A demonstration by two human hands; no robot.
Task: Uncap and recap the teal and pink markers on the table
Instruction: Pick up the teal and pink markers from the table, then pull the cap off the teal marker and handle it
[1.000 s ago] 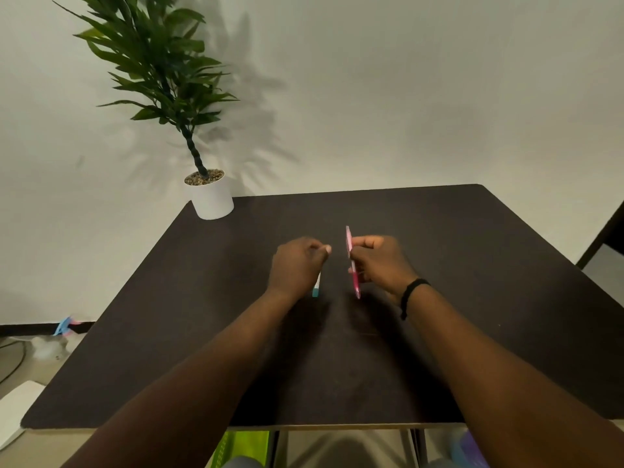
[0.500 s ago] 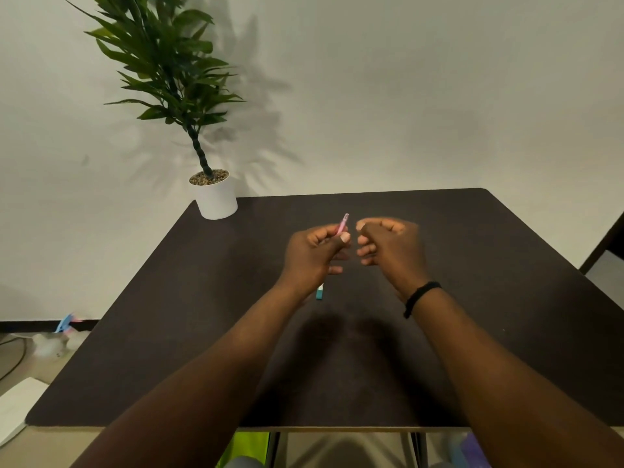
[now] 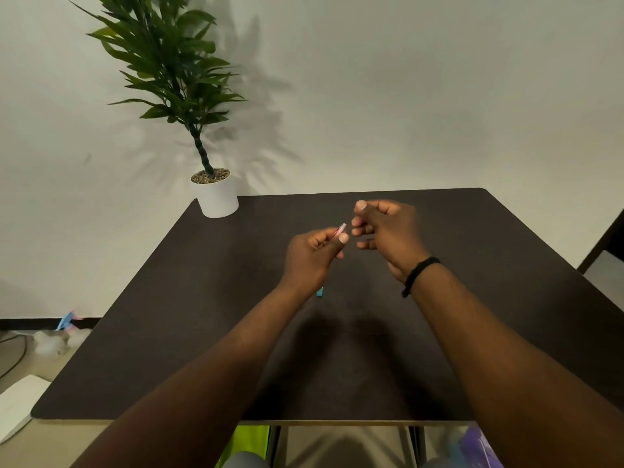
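Note:
My left hand (image 3: 312,253) is closed around the pink marker (image 3: 340,229), whose short end sticks out up and to the right past my thumb. My right hand (image 3: 388,231) hovers just to the right of that end, a small gap apart, thumb up and fingers curled; it is blurred, and no cap shows in it. The teal marker (image 3: 320,291) lies on the dark table (image 3: 202,298), mostly hidden under my left hand and wrist, with only its near teal end showing.
A potted plant in a white pot (image 3: 216,197) stands on the table's far left corner. A wall runs behind the table. A dark chair edge (image 3: 604,238) is at the right. Clutter and a cable lie on the floor at the left.
The pink marker went from my right hand into my left. Both hands rose and met, and my right hand has now drawn slightly away to the right.

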